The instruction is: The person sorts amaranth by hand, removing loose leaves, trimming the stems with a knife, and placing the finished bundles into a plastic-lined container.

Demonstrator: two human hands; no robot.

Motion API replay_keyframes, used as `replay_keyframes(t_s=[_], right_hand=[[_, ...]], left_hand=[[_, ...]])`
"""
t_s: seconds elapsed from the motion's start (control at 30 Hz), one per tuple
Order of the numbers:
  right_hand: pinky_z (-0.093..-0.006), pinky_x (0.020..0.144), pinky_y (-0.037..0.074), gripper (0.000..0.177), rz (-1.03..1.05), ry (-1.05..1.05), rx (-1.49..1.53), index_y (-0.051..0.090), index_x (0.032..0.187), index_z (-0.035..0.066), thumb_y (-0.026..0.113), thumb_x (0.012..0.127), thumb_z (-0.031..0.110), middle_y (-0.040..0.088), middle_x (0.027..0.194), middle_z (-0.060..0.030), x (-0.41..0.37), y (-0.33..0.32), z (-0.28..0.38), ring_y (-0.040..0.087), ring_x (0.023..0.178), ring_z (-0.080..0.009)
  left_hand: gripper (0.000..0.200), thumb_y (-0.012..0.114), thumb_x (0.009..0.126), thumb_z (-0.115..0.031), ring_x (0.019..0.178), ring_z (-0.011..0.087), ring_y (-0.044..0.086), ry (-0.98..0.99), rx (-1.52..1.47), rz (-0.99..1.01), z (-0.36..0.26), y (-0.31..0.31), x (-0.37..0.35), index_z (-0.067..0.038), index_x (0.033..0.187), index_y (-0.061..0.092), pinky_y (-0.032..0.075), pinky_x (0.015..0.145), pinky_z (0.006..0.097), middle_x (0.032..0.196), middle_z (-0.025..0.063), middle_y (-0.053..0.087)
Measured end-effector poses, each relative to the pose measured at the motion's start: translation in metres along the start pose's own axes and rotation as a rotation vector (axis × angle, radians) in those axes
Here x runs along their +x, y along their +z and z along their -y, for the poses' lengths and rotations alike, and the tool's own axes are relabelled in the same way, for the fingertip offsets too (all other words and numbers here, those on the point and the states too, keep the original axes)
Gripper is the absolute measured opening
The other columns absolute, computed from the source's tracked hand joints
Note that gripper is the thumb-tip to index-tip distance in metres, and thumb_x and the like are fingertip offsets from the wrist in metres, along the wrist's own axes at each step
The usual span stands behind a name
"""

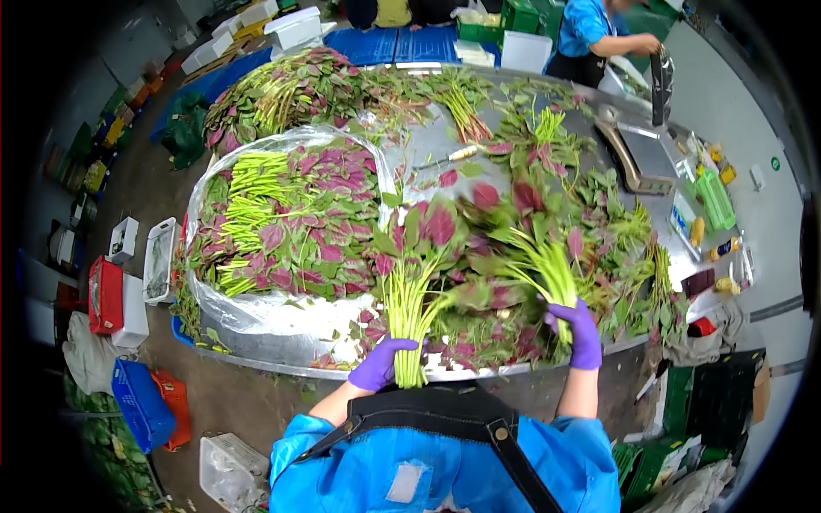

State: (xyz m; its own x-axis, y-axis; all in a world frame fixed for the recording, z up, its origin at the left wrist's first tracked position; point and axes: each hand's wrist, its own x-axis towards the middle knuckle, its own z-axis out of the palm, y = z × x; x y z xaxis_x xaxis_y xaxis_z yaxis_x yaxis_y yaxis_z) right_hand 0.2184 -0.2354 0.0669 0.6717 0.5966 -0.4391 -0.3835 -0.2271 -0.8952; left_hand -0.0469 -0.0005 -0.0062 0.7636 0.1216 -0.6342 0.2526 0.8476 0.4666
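Left hand (pixel 382 362) gripping amaranth bunch (pixel 410 282) upright, right hand (pixel 580 332) raised clutching stems (pixel 547 269)

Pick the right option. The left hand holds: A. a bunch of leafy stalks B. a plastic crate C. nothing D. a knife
A: the purple-gloved left hand is closed around the pale green stems of a leafy bunch; the right hand grips a second bunch.
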Motion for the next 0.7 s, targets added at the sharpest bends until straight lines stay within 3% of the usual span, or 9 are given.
replay_keyframes(t_s=[0.13,0.2,0.3,0.4,0.47,0.5,0.53,0.63,0.7], right_hand=[[-0.0198,0.042,0.035,0.041,-0.088,-0.383,0.512,0.051,0.112,-0.003,0.056,0.075,0.015,0.055,0.06,-0.0041,0.002,-0.014,0.026,0.047,0.045,-0.0097],[-0.0204,0.043,0.036,0.04,-0.17,-0.301,0.294,0.052,0.111,-0.002,0.057,0.076,0.017,0.055,0.061,-0.0037,0.003,0.002,0.032,0.047,0.046,-0.0095],[-0.0214,0.051,0.045,0.039,0.058,-0.119,0.11,0.053,0.11,-0.002,0.06,0.076,0.017,0.06,0.065,-0.0073,-0.011,0.05,0.022,0.056,0.054,-0.0122],[-0.0267,0.061,0.05,0.039,0.251,0.16,0.217,0.052,0.109,-0.003,0.061,0.079,0.02,0.064,0.077,-0.0119,-0.026,0.1,-0.023,0.062,0.064,-0.0179],[-0.0262,0.071,0.049,0.044,0.432,0.263,0.207,0.051,0.115,0.0,0.061,0.081,0.026,0.063,0.093,-0.0067,-0.022,0.122,-0.078,0.06,0.082,-0.0136],[-0.0254,0.075,0.046,0.045,0.372,0.335,-0.258,0.051,0.117,0.001,0.06,0.083,0.029,0.061,0.101,-0.0046,-0.017,0.123,-0.094,0.057,0.087,-0.0112],[-0.0273,0.077,0.044,0.046,0.329,0.253,-0.018,0.052,0.117,0.002,0.06,0.083,0.032,0.06,0.103,-0.0043,-0.018,0.129,-0.11,0.056,0.086,-0.0115],[-0.0308,0.081,0.042,0.046,0.314,0.32,-0.051,0.051,0.118,0.001,0.058,0.084,0.032,0.058,0.105,-0.0057,-0.015,0.126,-0.13,0.055,0.089,-0.0161],[-0.0337,0.082,0.042,0.059,0.19,-0.309,-0.784,0.051,0.114,-0.002,0.061,0.078,0.043,0.054,0.107,-0.014,-0.009,0.126,-0.149,0.053,0.091,-0.0249]], left_hand=[[0.042,0.06,0.072,-0.007,0.079,0.0187,0.059,0.02,-0.101,-0.015,0.014,-0.02,0.012,0.001,0.112,0.049,0.049,0.074,0.029,0.091,0.0091,0.059],[0.044,0.059,0.072,-0.005,0.079,0.0194,0.058,-0.004,-0.133,-0.012,0.016,-0.02,0.012,0.0,0.115,0.047,0.049,0.074,0.0293,0.091,0.0092,0.058],[0.045,0.057,0.074,-0.003,0.078,0.0214,0.058,0.134,-0.375,0.191,0.018,-0.008,0.014,-0.001,0.116,0.045,0.049,0.074,0.031,0.092,0.0097,0.057],[0.039,0.059,0.075,-0.01,0.087,0.022,0.058,0.122,-0.13,0.076,0.019,0.005,0.018,0.0,0.111,0.047,0.048,0.077,0.0332,0.092,0.0095,0.057],[0.042,0.054,0.081,-0.005,0.102,0.0246,0.056,-0.131,-0.232,0.301,0.019,0.007,0.024,-0.001,0.121,0.042,0.048,0.085,0.0367,0.111,0.0145,0.054],[0.042,0.053,0.082,-0.006,0.103,0.0246,0.055,-0.099,-0.18,0.228,0.021,0.012,0.021,0.0,0.122,0.041,0.047,0.087,0.038,0.113,0.0148,0.054],[0.042,0.052,0.084,-0.007,0.105,0.0247,0.054,-0.069,-0.128,0.156,0.025,0.014,0.019,0.001,0.123,0.04,0.046,0.089,0.0392,0.115,0.0151,0.053],[0.044,0.052,0.085,-0.009,0.104,0.0246,0.055,-0.123,-0.18,0.179,0.034,0.01,0.022,0.002,0.125,0.038,0.047,0.088,0.0388,0.117,0.0144,0.052],[0.042,0.052,0.085,-0.008,0.103,0.0231,0.055,-0.131,-0.149,0.181,0.036,0.018,0.026,0.002,0.123,0.04,0.047,0.087,0.0369,0.114,0.0135,0.054]])
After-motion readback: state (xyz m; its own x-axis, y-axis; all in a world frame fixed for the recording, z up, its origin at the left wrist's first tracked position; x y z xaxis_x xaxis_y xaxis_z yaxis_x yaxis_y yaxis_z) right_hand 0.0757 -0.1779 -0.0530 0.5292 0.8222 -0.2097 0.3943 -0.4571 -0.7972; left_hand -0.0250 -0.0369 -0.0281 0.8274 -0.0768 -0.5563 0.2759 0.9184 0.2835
